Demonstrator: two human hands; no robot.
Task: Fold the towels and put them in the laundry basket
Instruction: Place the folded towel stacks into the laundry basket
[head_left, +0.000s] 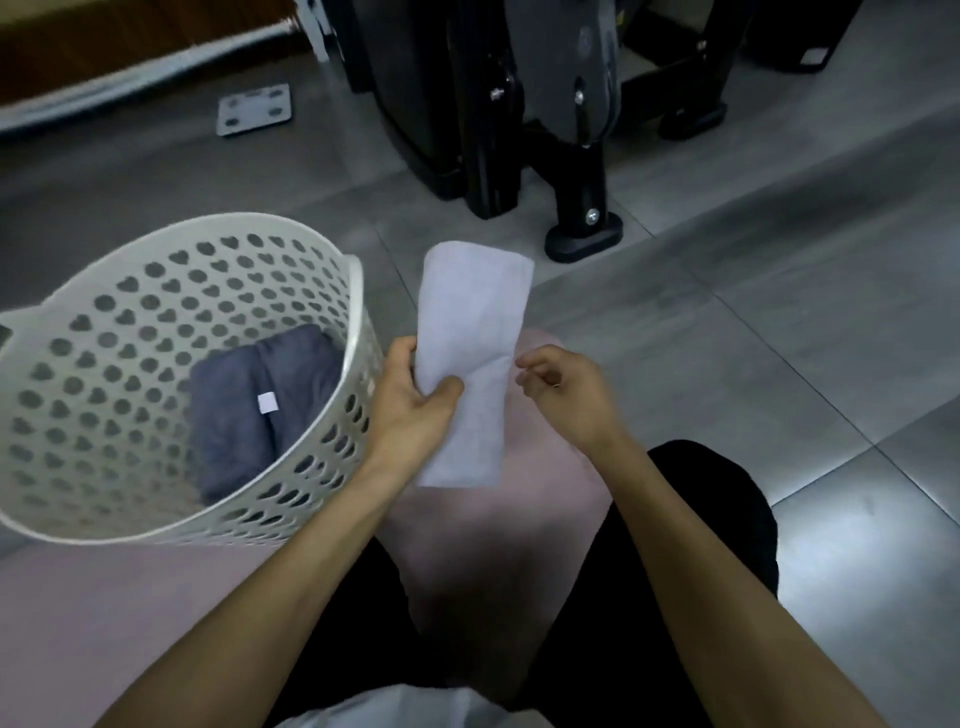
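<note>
Left hand: the left hand (415, 387) sits at the centre of the frame, thumb and fingers curled round the near-middle of a white towel (470, 358), pinching it from its left edge.
Right hand: the right hand (563, 387) is just right of the towel, fingers loosely curled and holding nothing; its fingertips are close to the towel's right edge, and I cannot tell whether they touch it.
Towel: folded into a long narrow strip, held in the air; its long axis runs from lower centre up toward the upper centre of the frame, leaning slightly right.
Basket: the white laundry basket (358, 312), pierced with heart-shaped holes, stands at the left of the frame with its right rim just beside the left hand.
Already inside: a folded grey towel (244, 405) with a small white tag lies on the basket's bottom.
Key relation: the basket lies to the left of the towel, so the left hand is the nearer one to it.
Judgement: the strip probably wants one more fold across its length before it goes in, with the right hand free to take the far end.
Surroundings: a grey tiled floor (779, 312), a pink mat (156, 623) under the person, black equipment legs (576, 208) at the upper centre.
</note>
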